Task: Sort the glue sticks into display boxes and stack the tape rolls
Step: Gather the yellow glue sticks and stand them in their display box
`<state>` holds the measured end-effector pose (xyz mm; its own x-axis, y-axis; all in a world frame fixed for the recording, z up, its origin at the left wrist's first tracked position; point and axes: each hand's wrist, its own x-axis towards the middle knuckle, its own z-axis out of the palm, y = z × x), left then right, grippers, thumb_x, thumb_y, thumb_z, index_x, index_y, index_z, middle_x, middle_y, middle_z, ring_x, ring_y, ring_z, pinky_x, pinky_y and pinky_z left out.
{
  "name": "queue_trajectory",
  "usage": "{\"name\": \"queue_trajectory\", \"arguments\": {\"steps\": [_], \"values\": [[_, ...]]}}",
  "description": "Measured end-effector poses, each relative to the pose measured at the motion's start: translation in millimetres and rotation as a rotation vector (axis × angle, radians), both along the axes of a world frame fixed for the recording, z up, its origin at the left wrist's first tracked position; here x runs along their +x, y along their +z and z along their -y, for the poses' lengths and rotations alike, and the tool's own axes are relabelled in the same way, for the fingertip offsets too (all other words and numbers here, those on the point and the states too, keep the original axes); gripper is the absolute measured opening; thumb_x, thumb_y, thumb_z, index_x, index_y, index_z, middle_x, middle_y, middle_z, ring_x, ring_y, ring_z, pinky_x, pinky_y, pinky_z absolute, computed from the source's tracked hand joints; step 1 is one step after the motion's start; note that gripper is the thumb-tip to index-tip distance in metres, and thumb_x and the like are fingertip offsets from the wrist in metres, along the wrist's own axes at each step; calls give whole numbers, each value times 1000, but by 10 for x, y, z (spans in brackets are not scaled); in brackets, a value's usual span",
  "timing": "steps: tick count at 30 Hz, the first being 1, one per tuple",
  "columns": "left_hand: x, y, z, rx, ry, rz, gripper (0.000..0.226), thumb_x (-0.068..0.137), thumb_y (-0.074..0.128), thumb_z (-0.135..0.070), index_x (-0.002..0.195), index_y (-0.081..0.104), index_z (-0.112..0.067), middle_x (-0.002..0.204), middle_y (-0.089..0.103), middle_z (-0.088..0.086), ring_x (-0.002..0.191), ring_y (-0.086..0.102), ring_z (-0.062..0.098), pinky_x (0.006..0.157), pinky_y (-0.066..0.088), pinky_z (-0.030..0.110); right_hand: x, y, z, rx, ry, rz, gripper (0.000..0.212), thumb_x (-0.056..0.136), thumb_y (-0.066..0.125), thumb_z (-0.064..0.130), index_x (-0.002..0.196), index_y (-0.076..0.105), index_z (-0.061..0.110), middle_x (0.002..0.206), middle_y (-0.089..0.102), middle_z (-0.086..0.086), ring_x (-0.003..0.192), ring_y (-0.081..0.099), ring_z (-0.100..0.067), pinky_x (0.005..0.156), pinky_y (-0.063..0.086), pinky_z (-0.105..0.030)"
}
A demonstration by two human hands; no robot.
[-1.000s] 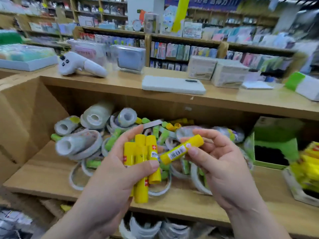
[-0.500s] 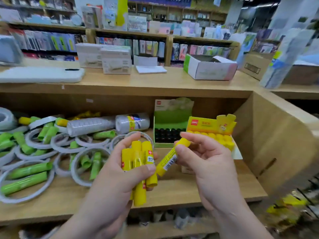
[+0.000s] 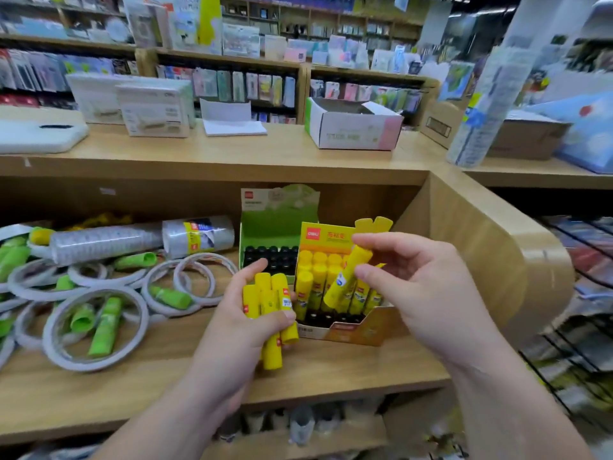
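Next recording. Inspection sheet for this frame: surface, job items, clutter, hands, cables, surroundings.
Surface: wooden shelf, under a wooden counter.
Job's things: yellow display box part-filled with upright sticks; green display box beside it; green glue sticks and tape rolls loose at left.
Clutter: white boxes on the counter.
Hands: left hand grips a bundle of yellow sticks; right hand pinches one yellow stick above the yellow box.
Cables: nothing seen.
Surroundings: stationery shop shelving.

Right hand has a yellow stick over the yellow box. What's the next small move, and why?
Probably lower the stick upright into a dark front slot of the yellow box. The right hand pinches it tilted above the standing sticks, and the left hand grips a bundle to follow.
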<state>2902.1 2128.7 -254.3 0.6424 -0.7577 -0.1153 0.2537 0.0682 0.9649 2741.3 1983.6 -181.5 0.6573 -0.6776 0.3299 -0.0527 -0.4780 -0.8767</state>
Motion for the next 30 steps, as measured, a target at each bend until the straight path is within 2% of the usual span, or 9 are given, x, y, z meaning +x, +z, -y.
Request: {"name": "queue_trajectory", "arguments": {"steps": [4, 6, 9, 12, 15, 20, 25, 28, 30], "values": [[38, -49, 11, -45, -3, -81, 78, 74, 75, 4, 132, 55, -44, 110, 73, 14, 83, 70, 25, 55, 54, 30, 65, -54, 86, -359, -29, -238, 32, 88, 75, 17, 112, 73, 38, 102, 68, 25, 97, 63, 0, 83, 54, -17], [69, -62, -10, -71, -5, -116, 77, 72, 75, 1, 133, 55, -43, 112, 72, 18, 83, 68, 27, 53, 53, 32, 119, -75, 109, -429, -13, -293, 29, 88, 75, 19, 111, 74, 36, 103, 67, 24, 98, 62, 2, 88, 54, -19], [82, -83, -15, -93, -7, -137, 77, 69, 75, -1, 132, 55, -42, 113, 71, 19, 83, 68, 28, 53, 53, 32, 178, -98, 126, -506, 7, -320, 24, 85, 78, 20, 106, 78, 31, 99, 69, 18, 93, 64, -2, 83, 57, -26], [87, -107, -12, -110, -11, -146, 78, 70, 75, 0, 132, 55, -41, 113, 71, 19, 85, 68, 28, 56, 54, 31, 210, -134, 107, -614, -4, -340, 18, 84, 78, 21, 99, 80, 30, 98, 67, 18, 93, 62, -1, 82, 55, -21], [101, -120, -16, -123, -18, -150, 80, 69, 76, 0, 133, 54, -43, 114, 71, 18, 89, 69, 29, 59, 55, 30, 189, -167, 92, -589, -44, -317, 12, 83, 79, 26, 95, 81, 27, 93, 63, 18, 89, 60, -2, 74, 52, -14], [93, -121, -20, -141, -26, -143, 82, 67, 76, 0, 133, 54, -43, 112, 72, 16, 90, 71, 28, 64, 56, 32, 175, -169, 93, -587, -76, -287, 12, 82, 80, 29, 92, 81, 23, 83, 63, 15, 78, 60, -4, 67, 52, -17], [85, -126, -33, -141, -23, -141, 83, 67, 77, -1, 135, 53, -43, 114, 72, 16, 93, 71, 28, 66, 56, 32, 165, -135, 75, -620, -109, -351, 16, 84, 78, 31, 99, 78, 24, 84, 65, 14, 76, 62, -4, 70, 58, -24], [91, -126, -31, -143, -28, -146, 83, 68, 77, -1, 136, 52, -43, 118, 71, 16, 102, 70, 33, 70, 57, 34, 185, -88, 44, -615, -69, -333, 11, 84, 78, 27, 95, 79, 23, 86, 67, 14, 79, 63, -4, 72, 58, -25], [92, -123, -21, -149, -19, -156, 84, 66, 77, -1, 136, 52, -42, 117, 70, 17, 98, 69, 33, 66, 57, 33, 228, -51, 35, -638, -18, -321, 9, 84, 78, 24, 92, 80, 20, 90, 71, 12, 86, 65, -4, 77, 59, -27]]}}
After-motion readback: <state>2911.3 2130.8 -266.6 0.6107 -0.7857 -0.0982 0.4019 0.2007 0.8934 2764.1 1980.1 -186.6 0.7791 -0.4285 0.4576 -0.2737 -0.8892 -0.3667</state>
